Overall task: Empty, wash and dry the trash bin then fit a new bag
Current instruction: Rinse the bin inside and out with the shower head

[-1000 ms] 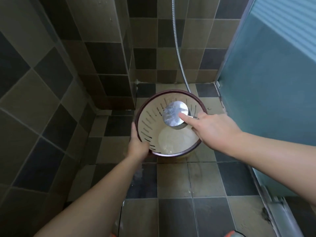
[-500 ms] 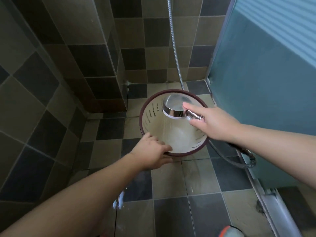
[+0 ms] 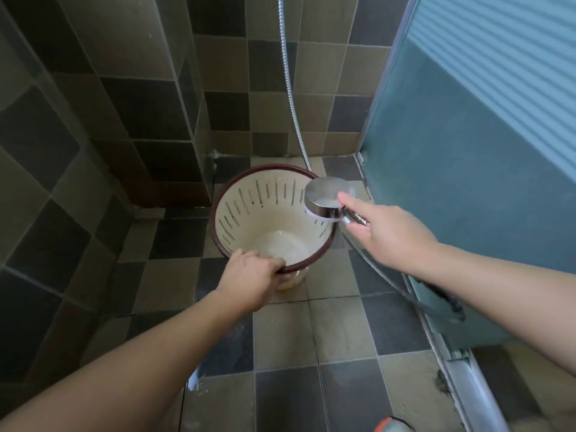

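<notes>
A cream trash bin with a dark red rim and slotted walls stands on the tiled shower floor, tipped a little toward me. Water pools at its bottom. My left hand grips the near rim, fingers curled over the edge. My right hand holds the handle of a chrome shower head at the bin's right rim, with the index finger stretched along the head. The head faces into the bin.
A metal shower hose runs up the back wall and loops along the floor at the right. A frosted blue glass door and its metal track close off the right side. Tiled walls stand at left and behind.
The shower head has moved from over the bin's middle to its right rim. My left hand has shifted from the bin's left side to gripping the near rim.
</notes>
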